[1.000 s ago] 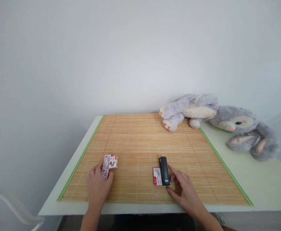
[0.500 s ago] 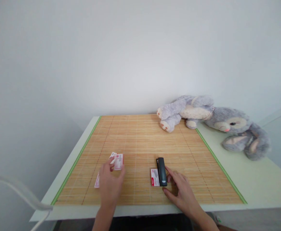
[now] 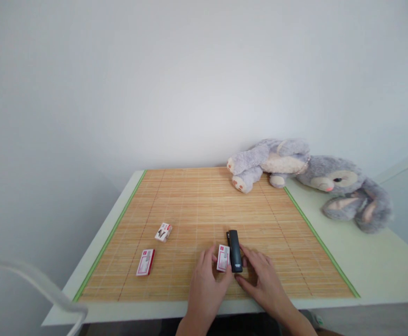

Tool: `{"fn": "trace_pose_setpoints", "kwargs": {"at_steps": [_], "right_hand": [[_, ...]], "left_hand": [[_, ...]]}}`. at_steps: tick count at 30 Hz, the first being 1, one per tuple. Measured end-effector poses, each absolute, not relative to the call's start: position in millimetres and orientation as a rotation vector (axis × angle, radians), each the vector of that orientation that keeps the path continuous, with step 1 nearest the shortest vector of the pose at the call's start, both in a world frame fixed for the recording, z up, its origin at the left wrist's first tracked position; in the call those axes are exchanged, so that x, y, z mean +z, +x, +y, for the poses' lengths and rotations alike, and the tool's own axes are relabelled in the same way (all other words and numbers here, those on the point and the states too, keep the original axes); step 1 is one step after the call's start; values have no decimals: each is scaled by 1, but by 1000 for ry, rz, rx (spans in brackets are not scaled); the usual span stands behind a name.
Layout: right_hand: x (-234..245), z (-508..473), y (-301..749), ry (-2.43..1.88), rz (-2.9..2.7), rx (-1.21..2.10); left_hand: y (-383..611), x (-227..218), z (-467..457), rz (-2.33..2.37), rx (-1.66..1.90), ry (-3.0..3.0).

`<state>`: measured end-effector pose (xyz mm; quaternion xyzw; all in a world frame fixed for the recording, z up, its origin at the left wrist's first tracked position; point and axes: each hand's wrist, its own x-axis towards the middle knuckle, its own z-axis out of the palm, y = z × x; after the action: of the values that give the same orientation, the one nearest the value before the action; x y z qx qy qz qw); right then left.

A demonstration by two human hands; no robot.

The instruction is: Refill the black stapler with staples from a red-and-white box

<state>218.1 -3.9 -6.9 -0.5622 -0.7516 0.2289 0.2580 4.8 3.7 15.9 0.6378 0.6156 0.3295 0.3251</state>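
Now my left hand [image 3: 205,289] pinches the staple box [image 3: 223,257] beside the stapler [image 3: 235,249], my right hand [image 3: 263,284] rests open on the stapler, neither thing lifted yet; spare boxes [image 3: 145,262] lie untouched.

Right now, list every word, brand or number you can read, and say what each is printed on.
Nothing here can be read.
Stapler, by the right hand: pale mark on its near end, too small.
Box beside the stapler, at the left hand: red and white print, too small.
Flat box near the mat's left edge: red and white label, blurred.
Small box farther back: dark picture, no legible words.
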Motion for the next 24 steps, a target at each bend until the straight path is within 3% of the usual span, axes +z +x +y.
{"fn": "trace_pose_setpoints", "kwargs": {"at_steps": [18,24], "right_hand": [[-12,0,197,-1636,-2019,562],[-20,0,199,-1653,-2021,547]], "left_hand": [[2,14,8,1568,838,1531],[-86,8,4,2122,1048,1721]]}}
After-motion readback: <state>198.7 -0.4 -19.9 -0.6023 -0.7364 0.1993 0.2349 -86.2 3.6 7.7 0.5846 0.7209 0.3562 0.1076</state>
